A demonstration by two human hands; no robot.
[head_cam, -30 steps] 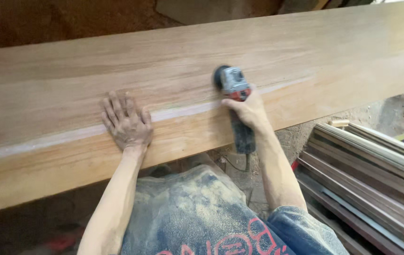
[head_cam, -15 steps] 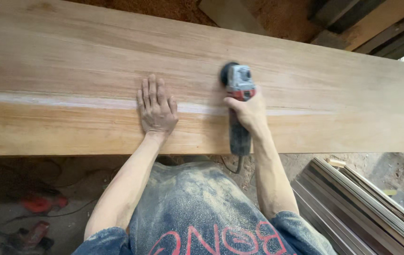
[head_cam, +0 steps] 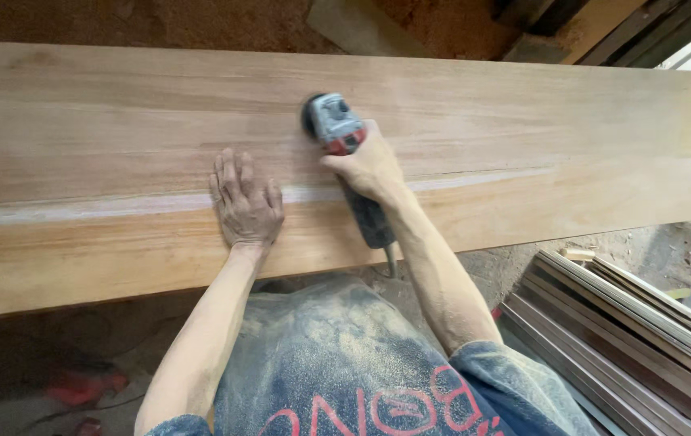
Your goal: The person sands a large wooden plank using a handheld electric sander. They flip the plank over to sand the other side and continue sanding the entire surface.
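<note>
Wood: a long, wide plank (head_cam: 119, 121) of pale reddish-brown timber runs across the whole view, with a whitish streak (head_cam: 103, 206) along its length.
Left hand: the left hand (head_cam: 244, 202) lies flat, palm down, on the plank, fingers spread and pointing away from the person, across the whitish streak; its grip is released and holds nothing.
Right hand: the right hand (head_cam: 370, 165) is clenched around the body of a grey and red power sander (head_cam: 337, 129).
Tool position: the sander's head rests on the plank's face, just above the streak and to the right of the left hand; its dark handle end (head_cam: 370, 222) reaches back over the plank's near edge, with a cord hanging down from it.
Clothing: a dusty blue shirt (head_cam: 345, 363) with red lettering fills the lower middle of the view.
Surroundings: stacked grey-brown boards (head_cam: 628, 323) lie low on the right; sawdust covers the ground beyond the plank's far edge; a blurred red object (head_cam: 79, 386) sits in shadow under the plank at lower left.
</note>
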